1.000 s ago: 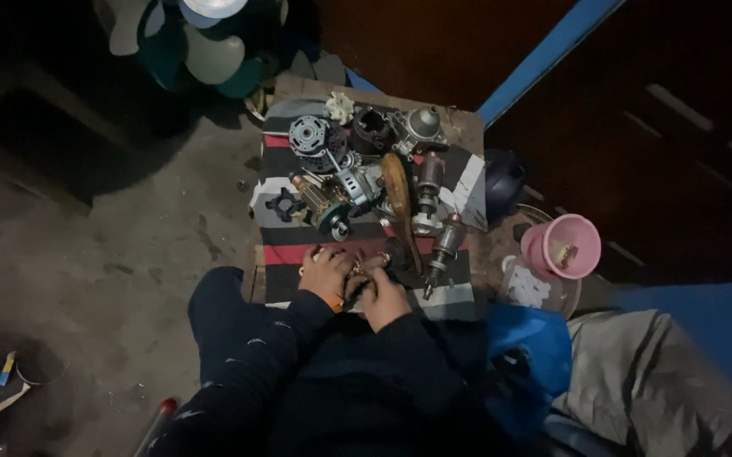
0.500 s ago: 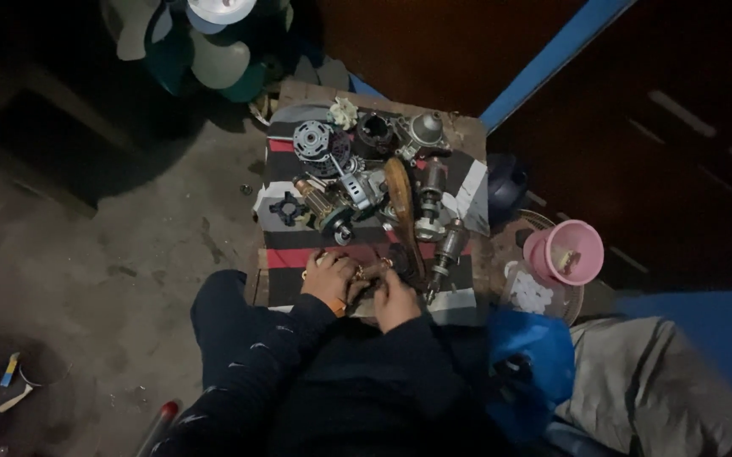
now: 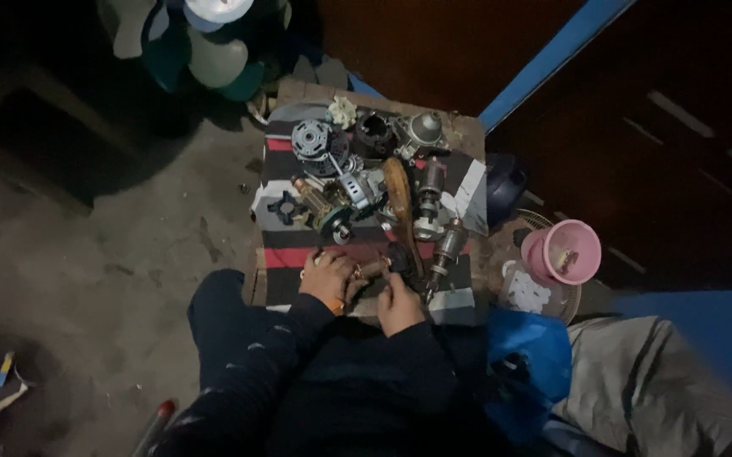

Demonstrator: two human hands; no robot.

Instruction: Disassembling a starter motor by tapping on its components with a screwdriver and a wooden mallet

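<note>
My left hand and my right hand meet at the near edge of a small table covered with a striped cloth. Between them they grip a small motor part with a copper-coloured end. Just beyond my right hand lie a wooden-handled tool and a metal rotor. Several more motor parts crowd the cloth, among them a round stator and a black fan piece. Dark sleeves cover both my arms.
A pink bowl sits on a wire fan guard at the right of the table. Blue cloth and grey fabric lie near my right side. Fan blades stand at the back left. Dirty concrete floor spreads left.
The view has drifted slightly, so the table sits a little lower in frame. Both hands stay together on the small part at the table's near edge, shifting only a little.
</note>
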